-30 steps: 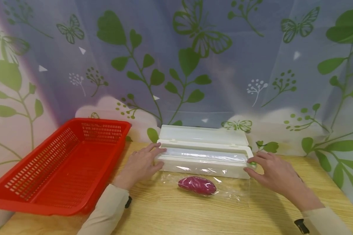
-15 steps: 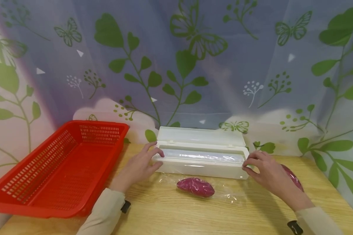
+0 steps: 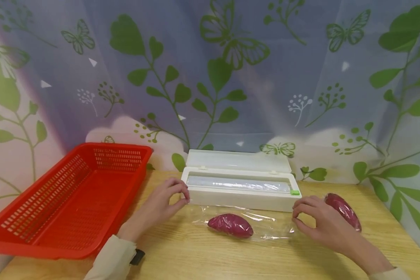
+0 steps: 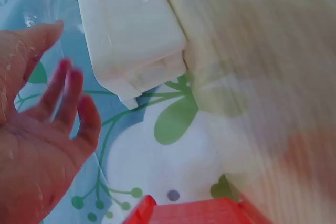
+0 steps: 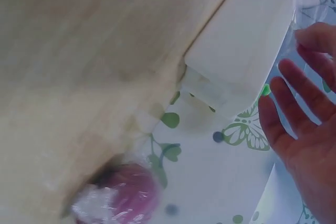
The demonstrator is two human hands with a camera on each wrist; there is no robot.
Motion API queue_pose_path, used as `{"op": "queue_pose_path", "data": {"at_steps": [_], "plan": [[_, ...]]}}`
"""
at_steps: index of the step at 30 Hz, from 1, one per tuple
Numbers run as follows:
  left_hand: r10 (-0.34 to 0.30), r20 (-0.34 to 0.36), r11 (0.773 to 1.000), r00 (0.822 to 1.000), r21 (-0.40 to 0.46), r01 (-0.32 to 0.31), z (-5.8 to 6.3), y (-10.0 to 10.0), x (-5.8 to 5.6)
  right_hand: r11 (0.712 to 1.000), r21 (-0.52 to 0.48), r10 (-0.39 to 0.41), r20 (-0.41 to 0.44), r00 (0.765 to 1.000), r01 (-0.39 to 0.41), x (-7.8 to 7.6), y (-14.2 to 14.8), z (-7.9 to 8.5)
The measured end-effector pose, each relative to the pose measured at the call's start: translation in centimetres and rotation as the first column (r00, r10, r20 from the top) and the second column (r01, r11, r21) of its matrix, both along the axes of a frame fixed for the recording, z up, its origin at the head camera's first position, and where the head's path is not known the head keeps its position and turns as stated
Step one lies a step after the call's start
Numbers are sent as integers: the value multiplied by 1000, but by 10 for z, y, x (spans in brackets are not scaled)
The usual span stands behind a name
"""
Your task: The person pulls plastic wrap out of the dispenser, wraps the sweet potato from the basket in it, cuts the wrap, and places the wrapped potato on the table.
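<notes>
In the head view, my left hand pinches the left end of a clear sheet of cling film, thumb and forefinger close together. My right hand pinches the film's right end between thumb and forefinger. Between the hands lies a purple sweet potato on the wooden table, with film around it. Just behind stands a white cling film dispenser, its lid raised, a film roll inside and a green slide cutter at its right end.
A red plastic basket stands at the left. A second purple sweet potato, wrapped in film, lies beyond my right wrist; it also shows in the right wrist view. A patterned cloth hangs behind the table.
Both hands have come off the dispenser's ends towards me, drawing the film edge forward. The green cutter and the second sweet potato have come into fuller view.
</notes>
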State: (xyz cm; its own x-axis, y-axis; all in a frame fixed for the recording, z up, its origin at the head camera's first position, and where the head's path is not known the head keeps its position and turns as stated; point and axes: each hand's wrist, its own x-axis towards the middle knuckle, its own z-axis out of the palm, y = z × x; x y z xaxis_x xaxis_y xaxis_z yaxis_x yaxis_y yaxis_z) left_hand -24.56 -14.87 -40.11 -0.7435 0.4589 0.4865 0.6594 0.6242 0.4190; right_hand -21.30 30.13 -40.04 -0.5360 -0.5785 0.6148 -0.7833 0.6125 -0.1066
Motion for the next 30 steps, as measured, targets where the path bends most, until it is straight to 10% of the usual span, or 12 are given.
{"op": "queue_pose_path", "data": {"at_steps": [11, 19, 23, 27, 30], "plan": [[-51, 343, 989, 938, -113, 95, -5, -14, 14, 992, 32, 115, 159, 980, -122, 23, -4, -12], [-8, 312, 970, 950, -228, 83, -11, -7, 13, 977, 202, 3, 340, 941, -76, 25, -15, -13], [102, 338, 973, 936, -229, -23, -5, -3, 11, 971, 237, -90, 410, 908, -10, 24, -15, -8], [238, 274, 958, 932, -222, -180, 6, -2, 13, 983, 167, -121, 322, 939, 70, 25, -13, -4], [223, 128, 962, 966, -189, -197, 10, 3, 17, 994, 83, -94, 212, 973, 78, 24, -15, -4]]}}
